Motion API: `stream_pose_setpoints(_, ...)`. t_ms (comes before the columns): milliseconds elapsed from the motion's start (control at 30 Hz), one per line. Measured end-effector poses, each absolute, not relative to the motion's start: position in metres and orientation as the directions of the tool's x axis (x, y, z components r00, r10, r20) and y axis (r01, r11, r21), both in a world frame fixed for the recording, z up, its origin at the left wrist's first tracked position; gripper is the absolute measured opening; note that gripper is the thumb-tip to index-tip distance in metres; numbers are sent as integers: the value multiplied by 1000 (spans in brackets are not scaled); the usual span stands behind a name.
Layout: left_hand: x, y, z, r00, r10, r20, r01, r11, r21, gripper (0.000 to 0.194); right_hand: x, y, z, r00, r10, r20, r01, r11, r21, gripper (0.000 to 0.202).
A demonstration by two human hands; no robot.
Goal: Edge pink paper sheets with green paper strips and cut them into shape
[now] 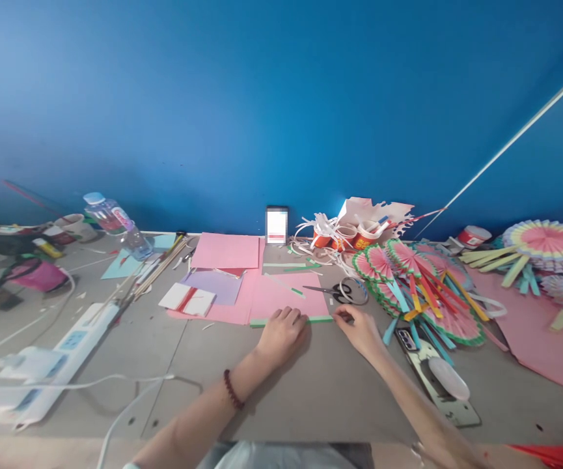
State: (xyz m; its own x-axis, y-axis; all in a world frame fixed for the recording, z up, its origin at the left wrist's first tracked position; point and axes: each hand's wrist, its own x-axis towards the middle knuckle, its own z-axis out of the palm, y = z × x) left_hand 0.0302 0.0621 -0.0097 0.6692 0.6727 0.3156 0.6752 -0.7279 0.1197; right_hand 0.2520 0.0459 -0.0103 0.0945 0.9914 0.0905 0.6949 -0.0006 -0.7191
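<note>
A pink paper sheet (pixel 286 290) lies before me, with a green paper strip (pixel 317 319) along its near edge. My left hand (pixel 284 333) rests on that edge, fingers laid over the strip and pressing down. At the strip's right end, my right hand (pixel 360 331) has thumb and fingers pinched together; the strip's tip meets the fingertips. Black-handled scissors (pixel 342 293) lie just beyond the right hand, blades pointing left across the sheet. A short green and white scrap (pixel 297 291) sits on the pink paper.
Folded paper fans (pixel 412 260) crowd the right, beside a phone (pixel 420 368) bearing a white oval case (pixel 448 378). Red paper cups (pixel 366 234) stand at the back. Leftward are a power strip (pixel 56 371), wooden sticks (pixel 161 266) and a tilted water bottle (pixel 120 221).
</note>
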Motion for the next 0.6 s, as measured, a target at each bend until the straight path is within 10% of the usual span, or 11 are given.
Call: stream_pose_setpoints(600, 84, 69, -2, 672, 691, 267, 693, -714, 104, 11, 247, 57, -18, 76, 990, 121, 537, 62, -841, 24)
